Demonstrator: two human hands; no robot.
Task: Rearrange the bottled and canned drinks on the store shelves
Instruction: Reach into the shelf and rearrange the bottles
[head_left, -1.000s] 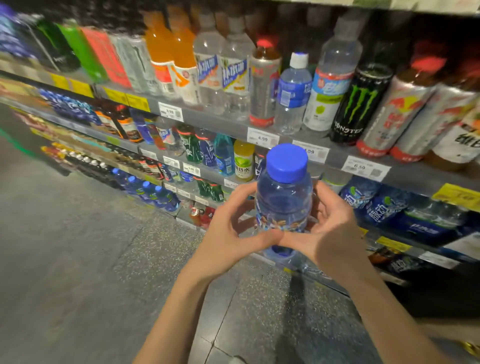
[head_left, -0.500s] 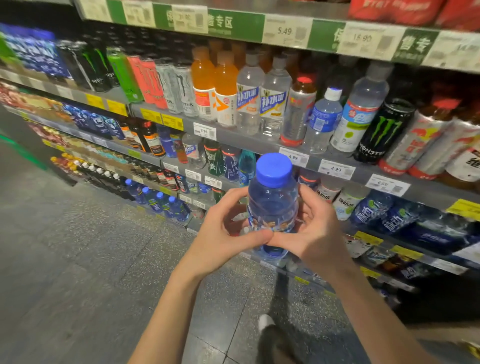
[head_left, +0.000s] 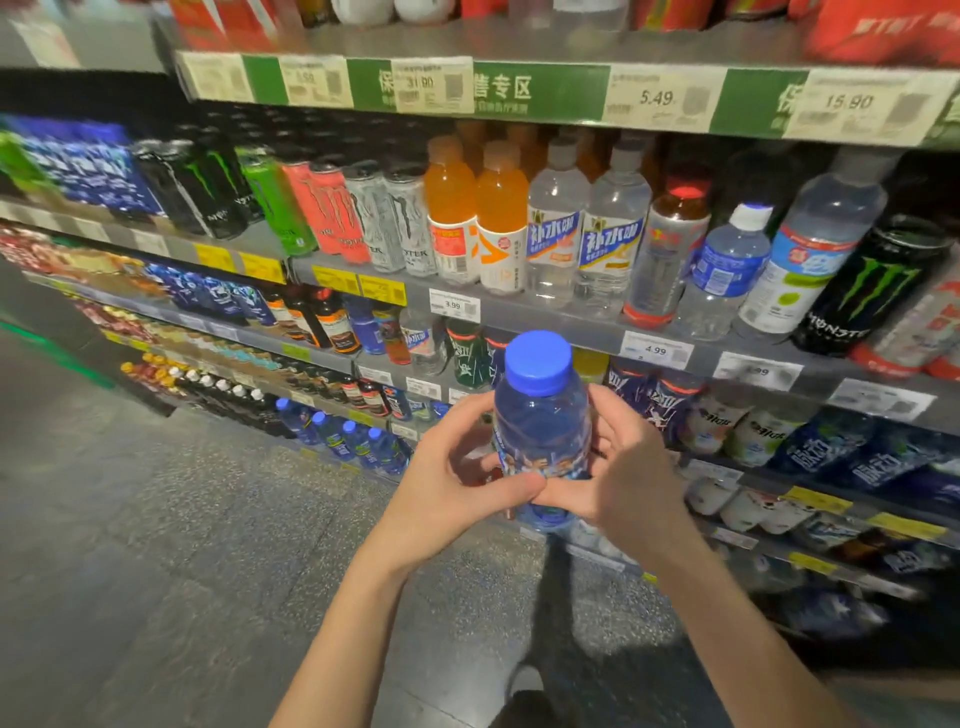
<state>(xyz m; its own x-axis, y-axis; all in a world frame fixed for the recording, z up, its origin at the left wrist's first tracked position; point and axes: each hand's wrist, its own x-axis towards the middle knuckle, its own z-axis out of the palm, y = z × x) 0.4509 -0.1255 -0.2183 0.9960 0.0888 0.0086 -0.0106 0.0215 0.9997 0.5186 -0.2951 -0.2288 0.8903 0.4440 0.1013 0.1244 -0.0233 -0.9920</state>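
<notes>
Aisle: store drinks bay, grey metal shelves (head_left: 524, 317) stacked in tiers, speckled floor (head_left: 156, 545) below.
View shift: your head has tipped up over the last second. A green-banded price strip (head_left: 540, 88) and the tier above it are now in frame; a second ago they were cut off.
Bottle: blue-capped bottle (head_left: 540, 426) is upright in front of your chest, off every shelf, about level with the second tier down. Its place between your hands matches the earlier frames; it has not gone toward a shelf.
Left hand: your left hand (head_left: 447, 488) is curled round the bottle's left side, thumb across the label front.
Right hand: your right hand (head_left: 628, 478) wraps the other side, thumb meeting the left thumb at the label. Both pinch the lower body; cap untouched.
Eye-level row: Monster cans (head_left: 218, 192), orange bottles (head_left: 475, 213), clear bottles with blue labels (head_left: 582, 228), then a mixed run at the right with a small white-capped bottle (head_left: 722, 270).
Lower rows: a line of small blue-capped bottles (head_left: 343, 436) sits low left, near the floor; they look like the same product, though too blurred to be sure.
Read: only the gaze changed, so my guess is you're scanning for a slot. Placement not started.
Risk: right-hand run is packed tight and leaning; sliding one in there could knock a neighbour.
</notes>
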